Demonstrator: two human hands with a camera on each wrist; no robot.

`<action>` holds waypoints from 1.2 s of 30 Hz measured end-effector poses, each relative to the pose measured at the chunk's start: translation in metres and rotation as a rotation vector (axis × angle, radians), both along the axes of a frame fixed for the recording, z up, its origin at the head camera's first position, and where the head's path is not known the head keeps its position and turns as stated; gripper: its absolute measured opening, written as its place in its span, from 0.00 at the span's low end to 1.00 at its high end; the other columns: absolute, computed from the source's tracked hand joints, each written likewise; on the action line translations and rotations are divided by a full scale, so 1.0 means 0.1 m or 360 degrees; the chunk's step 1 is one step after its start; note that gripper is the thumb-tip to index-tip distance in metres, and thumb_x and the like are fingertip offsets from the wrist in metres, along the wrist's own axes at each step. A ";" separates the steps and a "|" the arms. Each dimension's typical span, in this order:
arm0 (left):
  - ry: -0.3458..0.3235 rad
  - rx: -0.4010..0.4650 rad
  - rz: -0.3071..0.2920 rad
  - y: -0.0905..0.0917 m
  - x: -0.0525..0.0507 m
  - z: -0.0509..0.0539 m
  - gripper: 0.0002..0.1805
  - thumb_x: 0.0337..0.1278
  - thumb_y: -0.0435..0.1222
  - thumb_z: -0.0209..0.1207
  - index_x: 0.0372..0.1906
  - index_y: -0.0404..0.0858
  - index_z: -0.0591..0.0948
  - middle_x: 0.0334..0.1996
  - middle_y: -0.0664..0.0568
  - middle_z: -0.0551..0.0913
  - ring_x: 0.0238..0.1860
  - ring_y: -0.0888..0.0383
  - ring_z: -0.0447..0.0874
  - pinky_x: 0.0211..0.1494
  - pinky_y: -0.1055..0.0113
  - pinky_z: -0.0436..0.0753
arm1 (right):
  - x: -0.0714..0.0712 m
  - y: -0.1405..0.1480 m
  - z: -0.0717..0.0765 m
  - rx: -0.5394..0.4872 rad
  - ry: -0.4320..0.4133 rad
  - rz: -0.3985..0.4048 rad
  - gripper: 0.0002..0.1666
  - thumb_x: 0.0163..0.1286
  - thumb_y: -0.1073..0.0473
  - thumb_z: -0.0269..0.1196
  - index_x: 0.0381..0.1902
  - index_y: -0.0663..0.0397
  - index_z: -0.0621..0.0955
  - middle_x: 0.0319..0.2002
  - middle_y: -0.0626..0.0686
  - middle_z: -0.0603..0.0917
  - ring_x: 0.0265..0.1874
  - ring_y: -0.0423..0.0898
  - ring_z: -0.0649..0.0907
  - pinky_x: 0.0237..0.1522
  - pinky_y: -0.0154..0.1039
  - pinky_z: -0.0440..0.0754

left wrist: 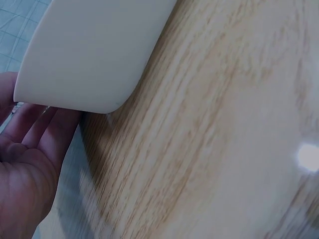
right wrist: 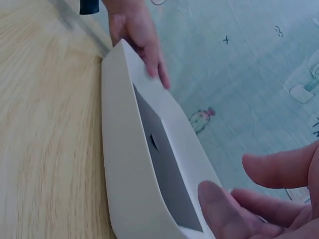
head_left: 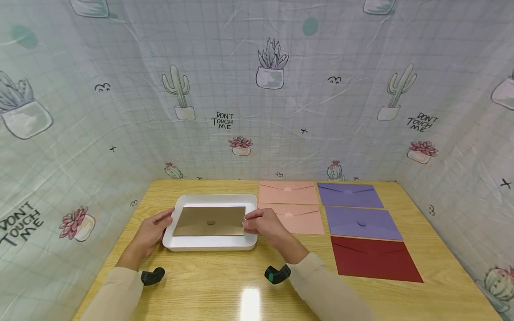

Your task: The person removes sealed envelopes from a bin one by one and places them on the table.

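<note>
A brown envelope (head_left: 210,215) with a small rounded flap tab lies inside a white rectangular tray (head_left: 209,243). My left hand (head_left: 149,232) grips the tray's left end; in the left wrist view its fingers sit under the tray corner (left wrist: 94,64), with part of the hand cut off by the frame. At the opposite end, my right hand (head_left: 268,226) hovers over the tray's rim beside the envelope's right edge. In the right wrist view the thumb and fingers of that hand (right wrist: 269,209) are spread apart, with nothing between them.
Right of the tray lie two pink envelopes (head_left: 288,194), two purple envelopes (head_left: 349,196) and a dark red envelope (head_left: 375,261) on the wooden table (head_left: 209,285). A patterned cloth (head_left: 225,89) with cactus drawings encloses the back and sides.
</note>
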State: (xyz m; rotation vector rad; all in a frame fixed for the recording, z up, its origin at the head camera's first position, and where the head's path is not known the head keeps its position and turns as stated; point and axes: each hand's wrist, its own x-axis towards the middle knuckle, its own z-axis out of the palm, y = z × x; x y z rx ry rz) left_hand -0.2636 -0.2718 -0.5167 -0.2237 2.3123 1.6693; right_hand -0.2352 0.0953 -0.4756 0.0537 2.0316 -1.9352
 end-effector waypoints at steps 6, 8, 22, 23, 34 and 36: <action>-0.0016 -0.0009 -0.0011 -0.01 -0.01 0.00 0.31 0.85 0.43 0.44 0.84 0.41 0.56 0.83 0.36 0.54 0.83 0.38 0.54 0.78 0.47 0.67 | -0.02 -0.21 -0.01 0.0087 0.0001 -0.0034 0.31 0.71 0.63 0.64 0.69 0.70 0.74 0.65 0.67 0.80 0.58 0.56 0.86 0.67 0.52 0.82; -0.0021 -0.0013 -0.0010 -0.02 0.00 0.01 0.32 0.85 0.43 0.44 0.84 0.42 0.55 0.84 0.37 0.54 0.83 0.38 0.54 0.78 0.47 0.66 | -0.03 -0.29 -0.02 0.0077 -0.0016 -0.0057 0.35 0.71 0.62 0.63 0.73 0.70 0.70 0.71 0.67 0.75 0.66 0.61 0.80 0.72 0.57 0.76; -0.0026 -0.0040 0.0025 -0.05 0.03 0.01 0.31 0.85 0.43 0.44 0.84 0.42 0.56 0.84 0.37 0.53 0.83 0.39 0.54 0.78 0.47 0.66 | -0.11 -0.53 -0.05 0.0008 -0.0104 -0.0406 0.36 0.71 0.67 0.61 0.74 0.74 0.67 0.74 0.71 0.69 0.75 0.67 0.70 0.78 0.60 0.69; -0.0029 -0.0048 0.0030 -0.06 0.03 0.02 0.31 0.85 0.44 0.44 0.84 0.42 0.56 0.84 0.37 0.53 0.83 0.38 0.54 0.78 0.47 0.66 | -0.11 -0.53 -0.04 0.0052 -0.0082 -0.0408 0.35 0.71 0.67 0.61 0.73 0.74 0.69 0.73 0.70 0.72 0.74 0.66 0.72 0.77 0.60 0.71; -0.0048 0.0006 0.0044 -0.06 0.04 0.03 0.32 0.85 0.43 0.45 0.84 0.42 0.55 0.84 0.37 0.52 0.83 0.38 0.53 0.78 0.45 0.66 | -0.19 -0.46 -0.06 0.0235 0.0038 -0.0472 0.08 0.63 0.68 0.73 0.40 0.65 0.89 0.36 0.59 0.90 0.28 0.48 0.90 0.38 0.42 0.92; -0.0048 0.0013 0.0033 -0.05 0.04 0.03 0.32 0.85 0.43 0.45 0.84 0.42 0.55 0.84 0.37 0.51 0.83 0.38 0.53 0.78 0.45 0.66 | -0.20 -0.44 -0.06 0.0199 0.0015 -0.0474 0.05 0.62 0.70 0.73 0.36 0.66 0.89 0.33 0.58 0.89 0.23 0.44 0.88 0.33 0.39 0.91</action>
